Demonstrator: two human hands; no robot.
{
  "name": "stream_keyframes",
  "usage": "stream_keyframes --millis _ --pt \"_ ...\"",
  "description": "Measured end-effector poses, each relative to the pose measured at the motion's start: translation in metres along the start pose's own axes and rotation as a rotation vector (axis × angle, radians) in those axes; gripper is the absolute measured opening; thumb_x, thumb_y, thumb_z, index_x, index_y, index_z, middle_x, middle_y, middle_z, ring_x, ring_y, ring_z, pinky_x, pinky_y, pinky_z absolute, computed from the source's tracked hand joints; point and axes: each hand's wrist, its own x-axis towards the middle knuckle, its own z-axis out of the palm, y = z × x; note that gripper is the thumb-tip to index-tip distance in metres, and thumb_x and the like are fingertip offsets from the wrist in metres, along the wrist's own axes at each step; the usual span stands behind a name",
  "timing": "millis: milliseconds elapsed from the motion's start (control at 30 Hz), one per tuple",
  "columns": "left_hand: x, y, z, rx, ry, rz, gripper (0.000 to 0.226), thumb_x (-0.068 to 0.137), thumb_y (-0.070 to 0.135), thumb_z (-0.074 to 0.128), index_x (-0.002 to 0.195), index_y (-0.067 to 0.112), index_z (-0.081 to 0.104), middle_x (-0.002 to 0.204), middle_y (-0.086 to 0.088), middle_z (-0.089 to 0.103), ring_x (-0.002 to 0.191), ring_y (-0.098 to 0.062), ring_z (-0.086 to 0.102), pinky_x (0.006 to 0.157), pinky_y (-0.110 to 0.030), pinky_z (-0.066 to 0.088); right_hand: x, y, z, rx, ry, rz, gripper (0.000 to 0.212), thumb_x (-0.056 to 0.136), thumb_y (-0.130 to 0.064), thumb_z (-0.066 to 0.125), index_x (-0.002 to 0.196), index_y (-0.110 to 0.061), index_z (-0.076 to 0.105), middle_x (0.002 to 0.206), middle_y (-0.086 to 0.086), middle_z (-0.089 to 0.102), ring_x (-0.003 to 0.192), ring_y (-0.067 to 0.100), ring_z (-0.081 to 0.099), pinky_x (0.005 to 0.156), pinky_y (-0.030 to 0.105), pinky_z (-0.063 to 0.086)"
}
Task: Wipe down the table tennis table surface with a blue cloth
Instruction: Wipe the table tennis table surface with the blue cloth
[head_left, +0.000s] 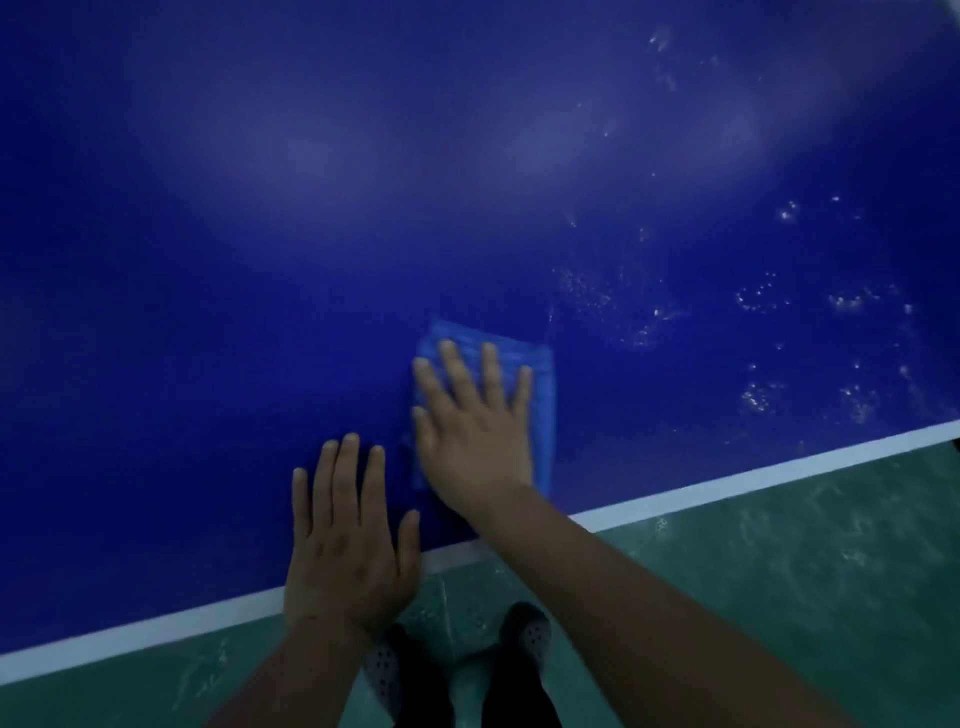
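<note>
Table (260, 234) fills the view, its white edge line running from 8 toward 3 o'clock. Pale specks (758, 301) scatter at 2 o'clock, likely unwiped. Left hand (348, 540) lies flat, bracing. Right hand (475, 426), fingers (452, 369) spread straight, presses the folded blue cloth (540, 395) down near centre.

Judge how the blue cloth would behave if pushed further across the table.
The cloth looks soft and folded, so it would probably bunch unless pressed flat, as the right hand does now. The table looks smooth, so it likely slides easily. Lifted, it would probably droop.
</note>
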Motion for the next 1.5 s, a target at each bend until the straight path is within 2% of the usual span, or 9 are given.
stream_keyframes --millis 200,467,533,633,733,900,1000,1267,1500 --pt "0.0 0.0 0.0 0.029 -0.043 -0.004 0.072 0.1 0.05 0.023 0.144 -0.002 0.046 0.157 -0.021 0.03 0.148 -0.037 0.023 0.123 -0.051 0.005 0.122 -0.02 -0.023 0.034 0.002 -0.045 0.055 0.105 -0.047 0.019 0.159 -0.036 0.012 0.168 -0.008 0.001 0.154 0.029 -0.006 0.117 0.065 -0.008" --pt "0.0 -0.001 -0.004 -0.005 -0.078 0.027 0.071 0.101 0.05 0.019 0.145 0.001 0.044 0.157 -0.02 0.031 0.149 -0.038 0.022 0.123 -0.054 0.006 0.069 0.169 -0.05 0.148 0.113 0.794 0.058 0.104 -0.05 0.017 0.16 -0.037 0.01 0.169 -0.008 0.0 0.154 0.032 -0.005 0.116 0.069 -0.001" --pt "-0.001 -0.001 -0.003 -0.015 -0.056 0.037 0.07 0.102 0.05 0.018 0.144 0.0 0.043 0.156 -0.022 0.032 0.149 -0.039 0.022 0.123 -0.053 0.005 0.08 0.125 -0.043 0.114 0.136 0.712 0.057 0.105 -0.049 0.019 0.16 -0.037 0.01 0.168 -0.007 -0.001 0.154 0.034 -0.004 0.116 0.069 -0.001" --pt "-0.001 -0.002 -0.001 -0.031 -0.011 0.039 0.067 0.097 0.045 0.032 0.141 -0.003 0.047 0.153 -0.025 0.036 0.146 -0.041 0.026 0.123 -0.056 0.008 0.05 0.037 -0.019 0.017 0.071 0.185 0.057 0.105 -0.05 0.019 0.159 -0.036 0.011 0.168 -0.007 0.001 0.154 0.033 -0.005 0.117 0.068 -0.006" --pt "0.0 -0.001 -0.003 -0.035 -0.026 0.019 0.067 0.095 0.044 0.033 0.14 -0.003 0.047 0.154 -0.024 0.035 0.147 -0.04 0.024 0.123 -0.054 0.005 -0.013 0.052 -0.006 -0.034 -0.001 -0.076 0.057 0.103 -0.053 0.019 0.158 -0.037 0.021 0.168 -0.007 0.012 0.155 0.03 0.001 0.119 0.064 -0.003" --pt "0.0 -0.001 -0.001 -0.028 -0.079 0.009 0.067 0.095 0.046 0.03 0.142 0.001 0.046 0.157 -0.022 0.03 0.15 -0.038 0.018 0.124 -0.054 0.002 -0.043 0.221 -0.035 -0.035 0.049 0.599 0.062 0.098 -0.053 0.015 0.159 -0.038 0.016 0.168 -0.009 0.008 0.155 0.028 0.004 0.119 0.065 0.005" --pt "0.0 0.0 -0.001 -0.037 -0.071 0.013 0.068 0.095 0.045 0.03 0.143 0.0 0.046 0.156 -0.023 0.03 0.15 -0.038 0.018 0.123 -0.057 0.006 -0.03 0.225 -0.039 0.101 0.112 0.811 0.058 0.103 -0.049 0.021 0.159 -0.038 0.012 0.169 -0.008 0.003 0.155 0.028 -0.002 0.119 0.065 0.001" --pt "-0.002 0.0 -0.001 -0.032 -0.051 0.01 0.067 0.096 0.046 0.029 0.144 0.001 0.044 0.158 -0.022 0.029 0.15 -0.037 0.016 0.123 -0.057 0.007 -0.07 0.087 -0.004 -0.136 -0.037 -0.333 0.056 0.103 -0.052 0.025 0.156 -0.035 0.028 0.166 -0.005 0.02 0.154 0.033 0.009 0.119 0.066 0.005" --pt "-0.003 0.0 0.0 -0.065 -0.045 0.009 0.067 0.097 0.045 0.029 0.145 0.001 0.043 0.158 -0.022 0.029 0.151 -0.036 0.015 0.124 -0.056 0.006 -0.008 0.167 -0.028 0.079 0.09 0.563 0.058 0.103 -0.054 0.017 0.159 -0.041 0.008 0.168 -0.012 -0.001 0.154 0.028 -0.006 0.119 0.065 -0.003"
